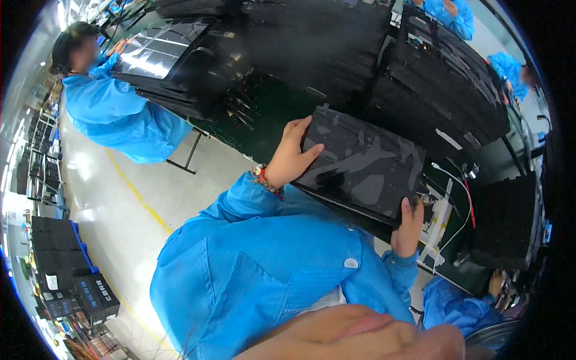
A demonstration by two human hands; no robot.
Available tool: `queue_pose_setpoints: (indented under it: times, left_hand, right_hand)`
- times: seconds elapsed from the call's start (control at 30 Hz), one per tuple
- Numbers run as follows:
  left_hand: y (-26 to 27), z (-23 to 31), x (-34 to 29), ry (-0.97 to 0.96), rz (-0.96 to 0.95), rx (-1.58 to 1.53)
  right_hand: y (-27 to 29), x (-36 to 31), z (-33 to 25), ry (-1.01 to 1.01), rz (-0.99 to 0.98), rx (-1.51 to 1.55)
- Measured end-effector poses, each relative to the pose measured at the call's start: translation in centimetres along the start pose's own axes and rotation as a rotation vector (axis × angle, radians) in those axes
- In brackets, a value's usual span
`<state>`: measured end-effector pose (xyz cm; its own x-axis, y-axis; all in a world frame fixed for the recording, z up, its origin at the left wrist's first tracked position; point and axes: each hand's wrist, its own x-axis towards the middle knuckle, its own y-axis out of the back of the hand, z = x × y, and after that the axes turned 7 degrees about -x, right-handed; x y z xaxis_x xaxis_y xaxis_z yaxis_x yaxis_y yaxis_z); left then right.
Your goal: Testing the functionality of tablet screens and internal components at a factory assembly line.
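A flat black rectangular panel [375,156], its glossy face covered with clear film that catches the light, lies tilted in front of my body at the near edge of the dark green worktable [273,105]. My left hand [293,155] grips its left edge, thumb on the top face and fingers along the far corner. At the near right corner, my right hand [409,228] holds the edge with its fingers bent over it. The panel's underside is hidden. Just beyond my right hand lie a white cable [459,180] and strips of white tape [440,219].
Tall stacks of black trays [441,75] line the far side and right. Several small tools [240,117] lie at the table's left. A co-worker in blue [123,111] handles a shiny sheet [165,48] there. Black boxes [96,297] stand on the floor.
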<state>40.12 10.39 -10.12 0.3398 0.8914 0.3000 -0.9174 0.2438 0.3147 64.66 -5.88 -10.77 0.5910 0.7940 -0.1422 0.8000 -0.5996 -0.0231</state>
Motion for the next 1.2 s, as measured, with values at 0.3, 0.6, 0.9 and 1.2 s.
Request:
queue_pose_setpoints:
  times: [0.3, 0.6, 0.9, 1.2]
  left_hand:
    - [5.1, 5.7, 0.1, 0.149, -0.058, -1.046]
    - [4.9, 7.7, -4.4, 0.099, -0.193, -1.304]
    - [8.5, 12.6, -1.3, 0.061, 0.329, -0.795]
    - [23.6, 12.2, 3.7, 0.076, 0.455, -0.781]
  right_hand:
    - [2.4, -2.0, -4.3, -0.149, -0.271, 0.283]
    - [-5.4, -3.6, -11.1, -0.022, -0.586, 0.354]
    - [-14.8, -2.2, -12.7, 0.102, -0.825, 0.461]
    - [-16.0, -1.3, -12.9, 0.112, -1.184, 0.288]
